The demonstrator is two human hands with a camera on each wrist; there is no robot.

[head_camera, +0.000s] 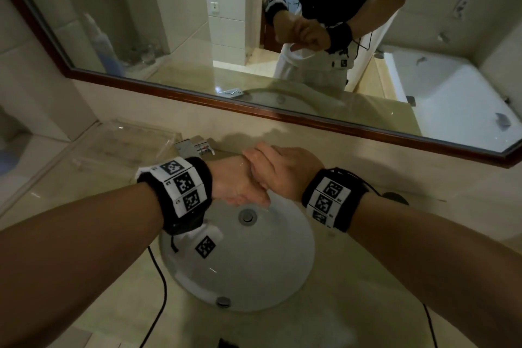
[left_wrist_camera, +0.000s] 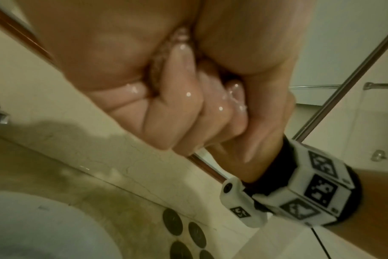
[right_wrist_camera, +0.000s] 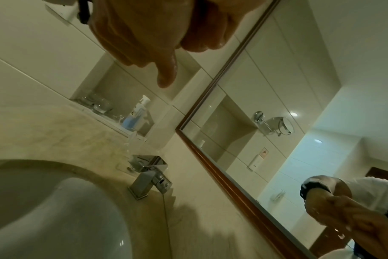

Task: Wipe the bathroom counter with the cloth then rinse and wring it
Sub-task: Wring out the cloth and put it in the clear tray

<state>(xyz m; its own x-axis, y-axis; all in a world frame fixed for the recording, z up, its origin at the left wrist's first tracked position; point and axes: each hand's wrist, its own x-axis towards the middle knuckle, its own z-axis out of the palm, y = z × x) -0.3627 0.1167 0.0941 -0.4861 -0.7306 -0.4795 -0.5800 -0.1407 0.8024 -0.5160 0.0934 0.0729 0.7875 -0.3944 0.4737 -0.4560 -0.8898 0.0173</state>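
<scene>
My arms meet over the sink (head_camera: 271,268), faucet (head_camera: 197,147) just beyond my left hand (head_camera: 234,181) w/ no water visibly running, counter (head_camera: 381,277) all around. My right hand (head_camera: 285,172) is clasped over the left, both curled tight & wet, fingers (left_wrist_camera: 179,105) interlocked; the cloth isn't visible, so I can't tell if it's balled inside the grip. I judge this as the wring step, near the end; next calls for a firm twist over the basin.
</scene>
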